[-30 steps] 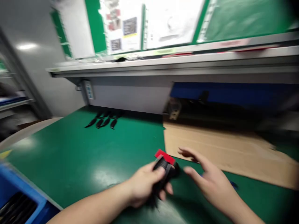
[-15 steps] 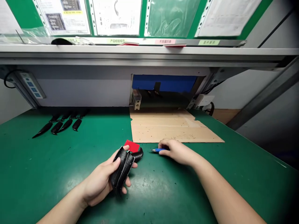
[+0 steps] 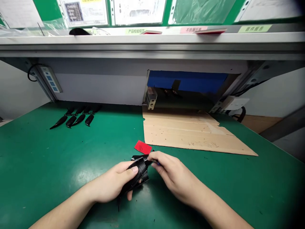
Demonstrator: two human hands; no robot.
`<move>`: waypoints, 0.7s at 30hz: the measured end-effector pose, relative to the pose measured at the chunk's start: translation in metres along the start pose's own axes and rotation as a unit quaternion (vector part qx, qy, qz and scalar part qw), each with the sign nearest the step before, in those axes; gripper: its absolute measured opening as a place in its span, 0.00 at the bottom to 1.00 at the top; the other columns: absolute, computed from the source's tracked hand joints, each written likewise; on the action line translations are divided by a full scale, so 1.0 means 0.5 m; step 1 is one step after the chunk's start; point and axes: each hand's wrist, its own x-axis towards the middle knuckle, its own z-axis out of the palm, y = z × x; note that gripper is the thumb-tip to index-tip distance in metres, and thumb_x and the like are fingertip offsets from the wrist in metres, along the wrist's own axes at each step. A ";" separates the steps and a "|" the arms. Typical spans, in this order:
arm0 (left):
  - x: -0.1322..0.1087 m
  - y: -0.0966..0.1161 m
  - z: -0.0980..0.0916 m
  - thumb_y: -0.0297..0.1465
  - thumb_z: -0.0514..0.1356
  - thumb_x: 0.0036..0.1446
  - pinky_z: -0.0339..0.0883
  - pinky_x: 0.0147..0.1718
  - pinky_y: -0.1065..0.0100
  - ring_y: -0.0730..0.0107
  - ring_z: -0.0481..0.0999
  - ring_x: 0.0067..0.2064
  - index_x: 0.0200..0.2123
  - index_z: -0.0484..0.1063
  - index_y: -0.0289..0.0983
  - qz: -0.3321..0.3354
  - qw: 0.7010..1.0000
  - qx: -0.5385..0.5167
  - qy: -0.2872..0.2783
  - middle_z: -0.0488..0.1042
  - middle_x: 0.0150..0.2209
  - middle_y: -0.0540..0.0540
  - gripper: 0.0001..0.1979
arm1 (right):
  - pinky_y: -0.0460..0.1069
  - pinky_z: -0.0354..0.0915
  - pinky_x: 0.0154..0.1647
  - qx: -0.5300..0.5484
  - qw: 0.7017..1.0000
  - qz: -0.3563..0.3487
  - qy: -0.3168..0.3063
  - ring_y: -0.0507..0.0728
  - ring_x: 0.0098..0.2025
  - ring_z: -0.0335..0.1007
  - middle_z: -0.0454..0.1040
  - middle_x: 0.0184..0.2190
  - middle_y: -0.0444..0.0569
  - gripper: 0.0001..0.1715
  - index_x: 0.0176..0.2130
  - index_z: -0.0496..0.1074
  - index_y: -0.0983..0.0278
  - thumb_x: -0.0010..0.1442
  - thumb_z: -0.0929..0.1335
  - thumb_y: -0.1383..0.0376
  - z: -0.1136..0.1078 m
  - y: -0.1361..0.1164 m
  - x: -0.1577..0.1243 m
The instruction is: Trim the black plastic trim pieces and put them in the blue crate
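Black curved plastic parts (image 3: 138, 175) are gripped in my left hand (image 3: 114, 181), its thumb pressed on their upper face. My right hand (image 3: 172, 173) is closed around a blue-handled tool (image 3: 156, 162), mostly hidden by the fingers. The fingertips of that hand meet the right end of the black parts, where the tool's tip cannot be made out. Just beyond the hands, a red tag (image 3: 143, 147) with a dark mark lies on the green table (image 3: 59, 168).
Several black curved pieces (image 3: 78, 119) lie at the back left. A cardboard sheet (image 3: 186, 135) covers the back right, before an opening with a blue panel (image 3: 190, 81). A metal shelf edge (image 3: 119, 47) spans above; a power strip (image 3: 51, 79) hangs at left.
My right hand has lifted the blue-handled tool from the table and brought it left to the black parts. My left hand has turned these parts. The view has shifted slightly.
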 end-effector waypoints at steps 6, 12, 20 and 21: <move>-0.013 0.008 0.006 0.47 0.48 0.64 0.60 0.24 0.73 0.74 0.67 0.24 0.39 0.68 0.36 -0.043 0.996 0.080 0.014 0.66 0.29 0.50 0.20 | 0.53 0.54 0.35 -0.194 0.979 -0.049 0.034 0.59 0.35 0.59 0.68 0.35 0.50 0.37 0.49 0.69 0.62 0.67 0.51 0.39 0.016 -0.005 -0.002; -0.022 0.012 0.008 0.44 0.47 0.65 0.59 0.22 0.72 0.73 0.65 0.21 0.40 0.70 0.36 -0.063 0.991 0.117 0.023 0.66 0.27 0.50 0.20 | 0.52 0.47 0.32 -0.280 0.956 -0.083 0.035 0.57 0.31 0.54 0.66 0.30 0.49 0.35 0.40 0.72 0.64 0.72 0.48 0.47 0.024 -0.004 0.005; -0.030 0.044 0.010 0.38 0.46 0.66 0.57 0.30 0.73 0.71 0.61 0.30 0.38 0.71 0.36 -0.021 0.972 0.232 0.013 0.67 0.30 0.51 0.17 | 0.52 0.42 0.29 -0.278 0.950 -0.129 0.054 0.55 0.27 0.52 0.65 0.25 0.46 0.31 0.29 0.66 0.65 0.74 0.51 0.54 0.034 -0.002 0.005; -0.031 0.047 0.009 0.38 0.46 0.66 0.58 0.32 0.72 0.71 0.62 0.31 0.38 0.71 0.36 -0.020 0.969 0.245 0.010 0.68 0.31 0.51 0.17 | 0.52 0.42 0.29 -0.276 0.950 -0.132 0.057 0.54 0.26 0.51 0.65 0.24 0.45 0.31 0.27 0.65 0.65 0.74 0.51 0.54 0.035 -0.001 0.006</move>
